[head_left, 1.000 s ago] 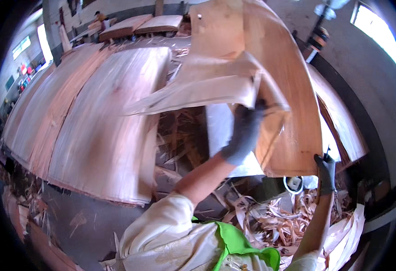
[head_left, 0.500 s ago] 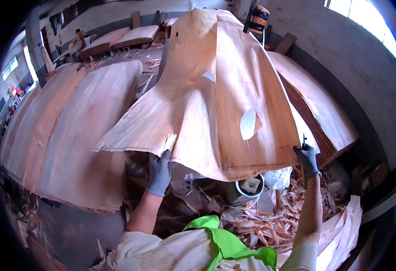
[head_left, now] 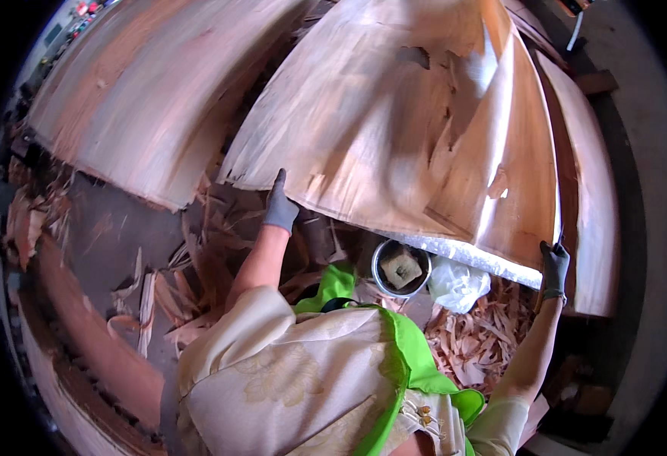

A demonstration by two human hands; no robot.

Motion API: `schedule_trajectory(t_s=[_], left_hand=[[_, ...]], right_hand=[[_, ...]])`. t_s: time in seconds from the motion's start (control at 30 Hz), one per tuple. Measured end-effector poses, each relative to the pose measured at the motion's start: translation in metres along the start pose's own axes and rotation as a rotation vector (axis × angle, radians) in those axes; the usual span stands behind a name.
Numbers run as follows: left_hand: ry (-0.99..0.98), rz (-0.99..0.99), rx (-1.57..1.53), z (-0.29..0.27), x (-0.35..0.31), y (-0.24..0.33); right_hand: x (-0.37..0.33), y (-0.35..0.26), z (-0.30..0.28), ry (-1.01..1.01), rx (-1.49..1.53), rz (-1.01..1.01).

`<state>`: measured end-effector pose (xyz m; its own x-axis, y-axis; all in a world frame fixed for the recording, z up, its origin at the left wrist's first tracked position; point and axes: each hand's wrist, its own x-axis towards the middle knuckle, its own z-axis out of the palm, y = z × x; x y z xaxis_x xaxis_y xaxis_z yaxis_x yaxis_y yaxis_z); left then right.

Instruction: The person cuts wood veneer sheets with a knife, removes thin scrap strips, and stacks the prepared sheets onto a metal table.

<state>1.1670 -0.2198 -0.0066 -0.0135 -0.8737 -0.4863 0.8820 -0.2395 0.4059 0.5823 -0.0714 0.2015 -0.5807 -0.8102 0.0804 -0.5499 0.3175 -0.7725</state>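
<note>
Spreading, seemingly, a thin tan wood-veneer sheet (head_left: 371, 137) beyond the round pale-rimmed bucket (head_left: 375, 271), you grip the sheet's near edge with gray-gloved left hand (head_left: 280, 208) and right hand (head_left: 555, 267). Flattening its ripples likely calls for even tension.

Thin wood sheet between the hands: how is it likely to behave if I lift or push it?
The wood sheet is probably floppy, since it ripples between the left hand and right hand. It may tear easily, given the ragged hole in it. Its thin near edge suggests it is light for its size.
</note>
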Motion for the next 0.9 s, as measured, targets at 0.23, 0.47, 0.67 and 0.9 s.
schedule_trajectory(t_s=[0.23,0.47,0.67,0.9], left_hand=[[0.219,0.176,0.092,-0.028,0.050,-0.033],[0.158,0.172,0.237,-0.024,0.050,-0.037],[0.274,0.174,0.361,-0.040,0.015,-0.032],[0.312,0.230,0.520,-0.023,0.041,-0.033]], right_hand=[[0.028,0.080,-0.012,-0.032,-0.013,0.208],[0.002,0.195,0.001,-0.046,0.397,0.427],[-0.072,0.296,0.042,0.127,0.471,0.381],[-0.030,0.236,0.042,0.019,0.671,0.527]])
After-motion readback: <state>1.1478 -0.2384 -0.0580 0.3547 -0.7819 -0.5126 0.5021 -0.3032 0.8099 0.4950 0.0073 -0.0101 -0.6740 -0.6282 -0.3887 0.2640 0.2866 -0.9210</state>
